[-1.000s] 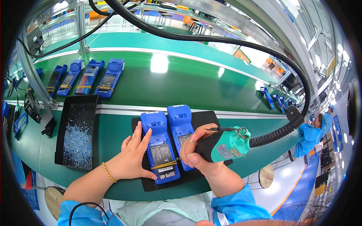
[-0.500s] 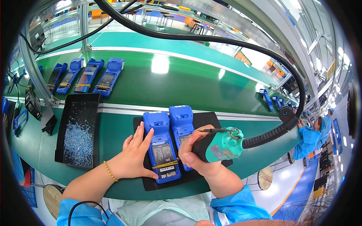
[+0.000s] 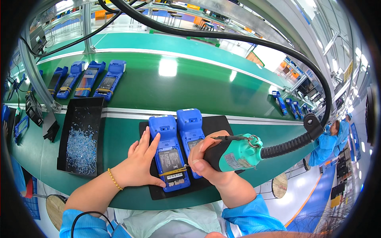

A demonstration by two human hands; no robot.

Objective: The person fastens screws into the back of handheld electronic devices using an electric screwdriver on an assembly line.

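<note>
Two blue handheld terminals lie side by side, backs up, on a black mat (image 3: 216, 122). The left terminal (image 3: 170, 158) has a black battery and a yellow rubber band around its lower part. My left hand (image 3: 137, 168) rests along its left edge, fingers spread, thumb by the lower corner. Over the right terminal (image 3: 189, 119), my right hand (image 3: 208, 158) is wrapped round a teal and black electric screwdriver (image 3: 238, 154). The screwdriver's tip is hidden behind my hand, so I cannot tell whether it touches the terminal.
A black tray (image 3: 99, 154) of tiny blue and silver pieces stands at the left. Several banded blue terminals (image 3: 109, 83) lie on the green conveyor (image 3: 178, 83) behind. A thick black cable (image 3: 222, 35) arches overhead to the screwdriver. Co-workers (image 3: 327, 144) in blue are at the far right.
The terminals on the conveyor have shifted slightly left. The screwdriver's cable end has swung a little to the right. Both hands stay nearly in place at the terminals.
</note>
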